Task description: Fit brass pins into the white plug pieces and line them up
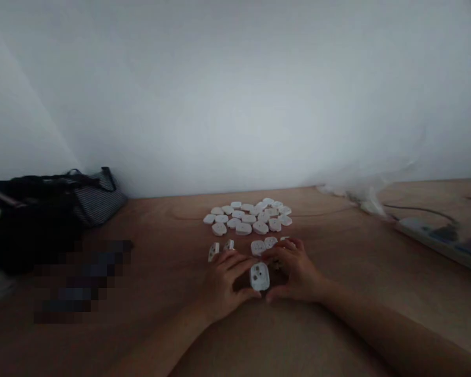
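Note:
A white plug housing (259, 276) with small metal parts in its open face is held upright between my two hands. My left hand (228, 280) curls round its left side, thumb at the lower edge and forefinger near the top. From the right, my right hand (296, 272) has its thumb and forefinger at the lower and upper right corners. Small brass-coloured bits (277, 264) show below my right fingers, partly hidden. Just beyond the hands stand a white housing (213, 252) on edge at left and another white housing (258, 247) near the middle.
A cluster of several white plug pieces (243, 229) lies further back on the wooden table (160, 314). A black bag (31, 220) and a striped pouch (98, 199) sit at left. A power strip (439, 243) with a cable and clear plastic (371, 196) are at right, before the wall.

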Action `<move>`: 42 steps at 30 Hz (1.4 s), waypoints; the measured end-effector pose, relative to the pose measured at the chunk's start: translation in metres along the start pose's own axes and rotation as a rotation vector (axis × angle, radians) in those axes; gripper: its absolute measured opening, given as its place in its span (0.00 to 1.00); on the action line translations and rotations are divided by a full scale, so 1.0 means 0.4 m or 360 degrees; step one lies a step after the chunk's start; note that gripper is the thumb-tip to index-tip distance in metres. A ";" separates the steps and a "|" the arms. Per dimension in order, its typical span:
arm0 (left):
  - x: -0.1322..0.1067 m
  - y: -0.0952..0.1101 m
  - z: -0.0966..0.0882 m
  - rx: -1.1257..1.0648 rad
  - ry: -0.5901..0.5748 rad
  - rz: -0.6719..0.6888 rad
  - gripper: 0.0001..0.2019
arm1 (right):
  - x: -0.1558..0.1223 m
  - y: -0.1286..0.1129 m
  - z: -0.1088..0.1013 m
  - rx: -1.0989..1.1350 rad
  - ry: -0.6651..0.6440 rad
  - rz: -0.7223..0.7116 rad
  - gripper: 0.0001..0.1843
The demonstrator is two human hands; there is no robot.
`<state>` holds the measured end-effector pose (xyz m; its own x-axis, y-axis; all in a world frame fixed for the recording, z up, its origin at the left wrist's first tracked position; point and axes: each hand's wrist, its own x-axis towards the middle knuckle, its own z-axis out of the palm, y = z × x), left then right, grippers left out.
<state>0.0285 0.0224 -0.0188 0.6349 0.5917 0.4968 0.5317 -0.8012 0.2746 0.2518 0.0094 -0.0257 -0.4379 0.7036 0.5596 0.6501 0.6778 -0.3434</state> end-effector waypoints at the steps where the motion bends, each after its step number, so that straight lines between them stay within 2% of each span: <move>1: -0.001 0.000 -0.001 0.0008 -0.0001 0.0001 0.27 | 0.000 0.004 -0.010 -0.0010 -0.0028 0.0023 0.34; 4: -0.006 -0.002 0.001 0.0034 0.0018 -0.0006 0.28 | -0.002 0.022 -0.036 -0.0090 -0.0105 0.0095 0.14; 6: -0.007 -0.002 0.002 0.0040 0.0039 -0.0022 0.28 | -0.003 0.035 -0.042 -0.0151 -0.0133 0.0151 0.08; 8: -0.007 -0.001 0.003 0.0040 0.0051 -0.0050 0.27 | -0.005 0.047 -0.038 -0.0217 -0.0151 0.0222 0.06; 15: -0.003 -0.001 0.004 0.0048 0.0009 -0.0069 0.27 | -0.002 0.059 -0.015 -0.0346 -0.0274 0.0273 0.07; 20: -0.005 -0.001 0.005 0.0059 0.0023 -0.0051 0.27 | 0.005 0.036 -0.018 -0.0276 -0.0350 0.0392 0.07; 25: -0.005 0.001 0.004 0.0061 0.0017 -0.0050 0.27 | 0.007 0.013 -0.016 -0.0252 -0.0347 0.0413 0.05; 32: -0.006 -0.004 0.005 0.0050 -0.0001 -0.0036 0.27 | 0.003 0.017 -0.004 -0.0212 -0.0157 0.0343 0.06; 37: -0.005 -0.001 0.002 0.0044 -0.0017 -0.0047 0.28 | 0.002 0.022 0.000 -0.0095 -0.0018 0.0281 0.14; 40: -0.004 0.001 0.000 0.0032 -0.0015 -0.0056 0.27 | 0.003 0.017 0.003 0.0012 0.0031 0.0297 0.13; 42: -0.003 0.001 0.000 0.0026 0.0003 -0.0075 0.27 | 0.003 0.012 0.006 0.0212 0.0106 0.0384 0.10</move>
<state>0.0279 0.0213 -0.0195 0.6081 0.6285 0.4850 0.5702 -0.7708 0.2841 0.2528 0.0139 -0.0286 -0.2354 0.8355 0.4965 0.6415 0.5173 -0.5665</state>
